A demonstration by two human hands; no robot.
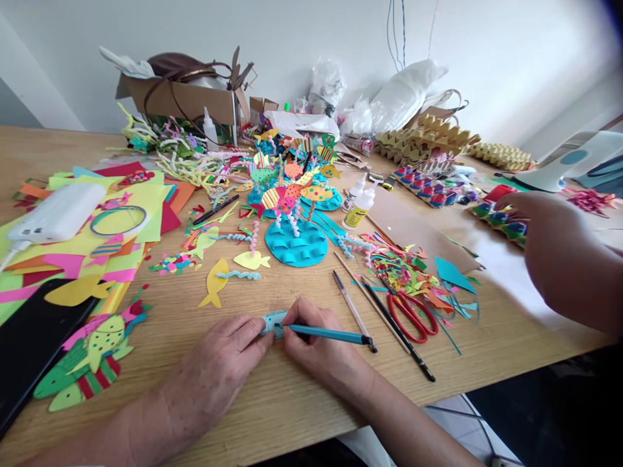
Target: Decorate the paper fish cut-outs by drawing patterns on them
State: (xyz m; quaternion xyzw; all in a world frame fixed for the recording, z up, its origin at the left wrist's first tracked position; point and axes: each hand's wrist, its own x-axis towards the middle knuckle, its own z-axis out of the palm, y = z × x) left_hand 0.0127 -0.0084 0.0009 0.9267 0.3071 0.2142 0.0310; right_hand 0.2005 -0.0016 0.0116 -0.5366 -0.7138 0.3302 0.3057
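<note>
My left hand [226, 353] rests on the wooden table [292, 383], its fingertips pressing the left end of a small light-blue paper piece [275, 322]. My right hand [318, 334] is closed around a blue pen [331, 333], whose tip touches that piece. Dark marks show on the paper. Beyond my hands, a yellow paper fish [217, 283] with a blue fuzzy stem lies at the left. A blue round base [296, 244] stands further back, with colorful paper fish [292, 192] above it on fuzzy stems.
Red scissors [413, 316], a brush [402, 334] and a clear pen [354, 310] lie to the right. Glue bottles [359, 206] stand behind. Paper sheets, a black phone [34, 337] and a white device [58, 209] lie left. Another person's arm [564, 259] reaches in at right.
</note>
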